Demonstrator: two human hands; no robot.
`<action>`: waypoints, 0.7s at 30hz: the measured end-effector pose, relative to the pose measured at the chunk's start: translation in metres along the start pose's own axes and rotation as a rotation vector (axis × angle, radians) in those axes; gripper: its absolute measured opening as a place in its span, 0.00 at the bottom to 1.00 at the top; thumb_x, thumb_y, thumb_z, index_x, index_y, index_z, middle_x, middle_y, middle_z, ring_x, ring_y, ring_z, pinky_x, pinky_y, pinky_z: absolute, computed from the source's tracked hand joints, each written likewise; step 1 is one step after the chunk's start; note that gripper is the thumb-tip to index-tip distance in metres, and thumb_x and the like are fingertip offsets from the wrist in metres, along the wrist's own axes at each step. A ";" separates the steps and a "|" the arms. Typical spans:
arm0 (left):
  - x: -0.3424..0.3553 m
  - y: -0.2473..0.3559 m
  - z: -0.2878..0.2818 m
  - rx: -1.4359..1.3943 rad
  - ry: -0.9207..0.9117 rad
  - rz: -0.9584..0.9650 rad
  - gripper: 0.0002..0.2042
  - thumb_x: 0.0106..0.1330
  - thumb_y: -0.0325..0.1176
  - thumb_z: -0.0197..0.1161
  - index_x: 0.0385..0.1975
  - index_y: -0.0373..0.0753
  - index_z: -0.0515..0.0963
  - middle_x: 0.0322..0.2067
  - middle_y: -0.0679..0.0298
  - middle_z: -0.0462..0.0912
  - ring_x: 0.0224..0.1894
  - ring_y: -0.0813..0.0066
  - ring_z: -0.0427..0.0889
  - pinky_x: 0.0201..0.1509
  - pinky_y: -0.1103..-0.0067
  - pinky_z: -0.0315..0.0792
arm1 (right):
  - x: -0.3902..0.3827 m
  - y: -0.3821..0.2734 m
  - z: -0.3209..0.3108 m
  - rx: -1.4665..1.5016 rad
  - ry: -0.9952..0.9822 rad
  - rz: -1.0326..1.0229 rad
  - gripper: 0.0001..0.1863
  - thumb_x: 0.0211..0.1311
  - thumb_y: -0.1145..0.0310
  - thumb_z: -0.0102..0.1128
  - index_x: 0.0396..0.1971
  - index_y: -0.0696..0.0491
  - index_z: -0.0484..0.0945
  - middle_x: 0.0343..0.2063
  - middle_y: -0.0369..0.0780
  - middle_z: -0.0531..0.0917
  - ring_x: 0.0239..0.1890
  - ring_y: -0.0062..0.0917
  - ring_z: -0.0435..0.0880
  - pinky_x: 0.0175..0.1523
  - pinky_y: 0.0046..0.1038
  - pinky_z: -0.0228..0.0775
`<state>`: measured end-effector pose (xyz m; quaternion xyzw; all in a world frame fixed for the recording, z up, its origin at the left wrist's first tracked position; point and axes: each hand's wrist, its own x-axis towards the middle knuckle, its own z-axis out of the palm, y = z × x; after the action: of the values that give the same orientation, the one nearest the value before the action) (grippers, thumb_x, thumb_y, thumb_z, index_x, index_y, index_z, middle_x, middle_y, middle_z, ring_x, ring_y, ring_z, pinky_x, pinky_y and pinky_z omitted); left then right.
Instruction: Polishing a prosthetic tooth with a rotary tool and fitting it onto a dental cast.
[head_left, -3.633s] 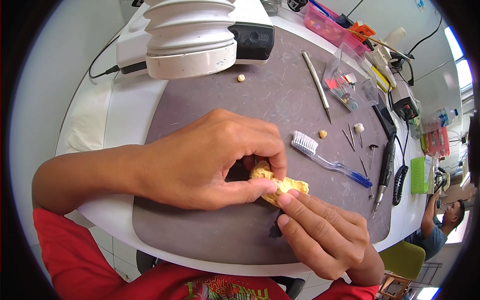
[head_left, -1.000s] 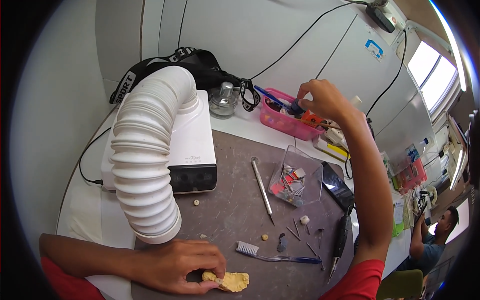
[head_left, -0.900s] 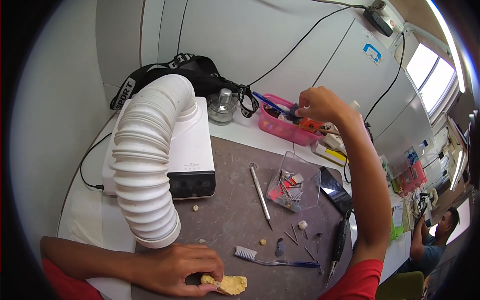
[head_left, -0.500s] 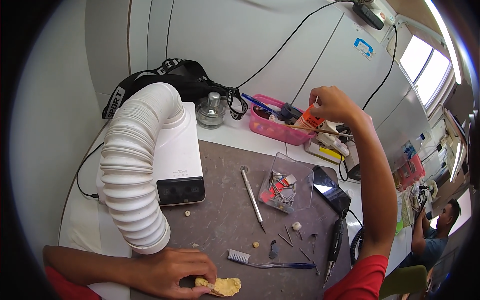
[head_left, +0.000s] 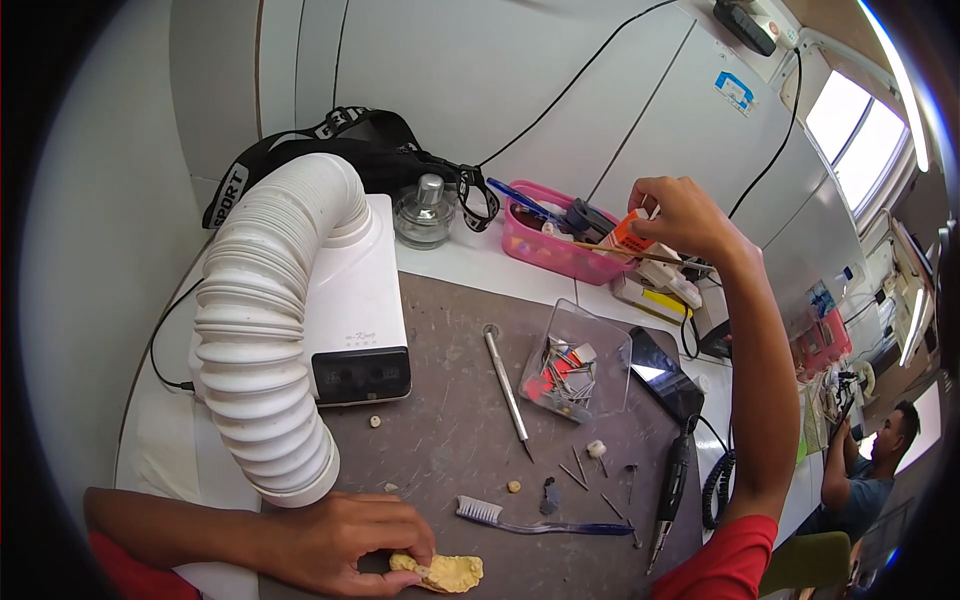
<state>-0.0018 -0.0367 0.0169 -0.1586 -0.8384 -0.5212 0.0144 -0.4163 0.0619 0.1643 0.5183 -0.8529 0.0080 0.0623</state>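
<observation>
At the bench's near edge, my left hand (head_left: 365,540) is closed on a yellow plaster dental model (head_left: 455,573). Its thumb and fingertips pinch the model's left end, where a small whitish piece (head_left: 422,571) shows. My right hand (head_left: 688,218) reaches far out over the right end of a pink plastic basket (head_left: 560,258). Its fingers are bent together at the top of an orange-and-white box (head_left: 630,235) in the basket. A bit of white shows at those fingertips; what they grip is mostly hidden.
A white machine (head_left: 360,300) with a ribbed hose (head_left: 255,330) stands left. On the mat lie a toothbrush (head_left: 550,526), a pointed metal tool (head_left: 507,390), loose burs and a clear box (head_left: 610,390) of burs. Right are a phone (head_left: 665,375) and a handpiece (head_left: 672,490). Another person (head_left: 860,470) sits far right.
The view has shifted slightly. My right hand stays at the orange box with its fingers bent a little differently, while my left hand holds still on the dental model.
</observation>
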 end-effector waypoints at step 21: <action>0.003 0.002 -0.004 0.018 0.003 0.001 0.09 0.57 0.27 0.72 0.36 0.36 0.80 0.40 0.61 0.84 0.41 0.67 0.84 0.44 0.74 0.76 | -0.102 -0.096 0.006 0.156 0.314 -0.357 0.08 0.61 0.70 0.62 0.35 0.60 0.81 0.33 0.46 0.85 0.36 0.42 0.85 0.45 0.36 0.75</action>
<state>-0.0048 -0.0392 0.0209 -0.1580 -0.8431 -0.5138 0.0171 -0.2855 0.1070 0.1422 0.6562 -0.7246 0.1432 0.1542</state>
